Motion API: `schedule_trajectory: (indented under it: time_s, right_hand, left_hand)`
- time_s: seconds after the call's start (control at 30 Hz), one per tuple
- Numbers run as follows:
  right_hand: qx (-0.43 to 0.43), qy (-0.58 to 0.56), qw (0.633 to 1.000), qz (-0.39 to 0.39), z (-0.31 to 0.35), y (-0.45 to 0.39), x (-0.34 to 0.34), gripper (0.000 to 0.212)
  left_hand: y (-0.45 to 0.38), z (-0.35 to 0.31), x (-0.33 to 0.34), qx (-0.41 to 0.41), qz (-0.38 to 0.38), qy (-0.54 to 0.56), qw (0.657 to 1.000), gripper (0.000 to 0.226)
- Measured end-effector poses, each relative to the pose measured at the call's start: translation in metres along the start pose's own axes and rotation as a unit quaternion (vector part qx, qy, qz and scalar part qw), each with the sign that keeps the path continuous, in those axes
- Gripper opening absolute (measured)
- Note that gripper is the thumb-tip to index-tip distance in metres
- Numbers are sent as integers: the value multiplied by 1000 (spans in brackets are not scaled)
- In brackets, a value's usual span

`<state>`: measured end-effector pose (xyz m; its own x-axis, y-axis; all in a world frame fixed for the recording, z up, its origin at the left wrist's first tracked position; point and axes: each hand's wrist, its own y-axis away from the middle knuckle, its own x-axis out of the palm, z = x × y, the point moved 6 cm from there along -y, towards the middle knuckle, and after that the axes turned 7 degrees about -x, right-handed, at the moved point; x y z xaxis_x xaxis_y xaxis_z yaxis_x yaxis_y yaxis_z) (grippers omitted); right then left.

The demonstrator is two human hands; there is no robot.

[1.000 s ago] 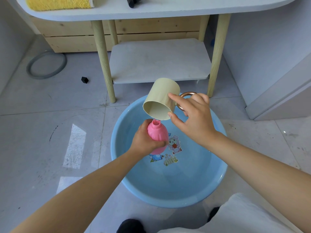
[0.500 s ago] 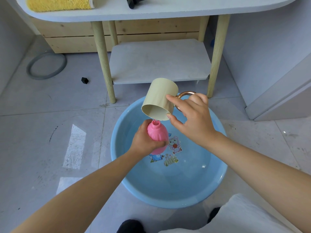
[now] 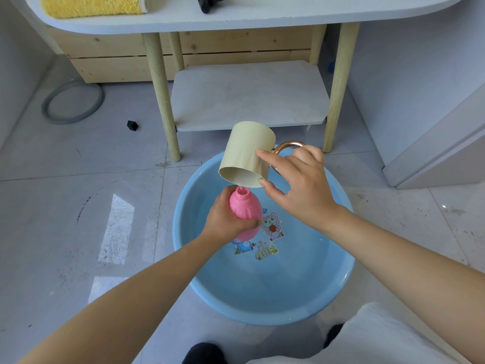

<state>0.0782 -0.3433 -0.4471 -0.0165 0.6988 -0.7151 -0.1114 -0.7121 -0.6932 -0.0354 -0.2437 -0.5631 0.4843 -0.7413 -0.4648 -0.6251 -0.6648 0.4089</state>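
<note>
Over the blue basin on the tiled floor, the left hand grips a pink bottle upright, fingers wrapped round its belly, open neck up. Just above, the right hand holds a cream cup tipped mouth-down, its rim almost touching the bottle's neck, fingers through the coppery handle, forefinger and thumb on the wall. Beyond stands a wooden-legged table with a yellow towel.
</note>
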Motion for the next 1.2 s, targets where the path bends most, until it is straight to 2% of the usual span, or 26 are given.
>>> schedule_trajectory:
  time_s: [0.6,0.67,0.8,0.9,1.0,1.2]
  right_hand:
    - [-27,-12,1000,-1,3,1,-2,39]
    - [-8,-26,1000,-1,2,1,-2,40]
    - [122,-64,990,-6,-18,4,-1,41]
    - [189,-30,980,45,-38,18,10,42]
    - [207,9,969,131,-51,42,24,39]
    - [122,116,951,261,-53,79,44,50]
  left_hand:
    - [-2,-3,-6,2,-8,21,1000,79]
    - [-2,-3,-6,2,-5,24,1000,77]
    - [-1,-1,-7,-8,2,27,1000,71]
    - [-2,1,-8,-16,13,37,999,70]
    - [-3,5,-9,-23,20,47,998,70]
    - [-4,9,-10,-27,24,42,998,72]
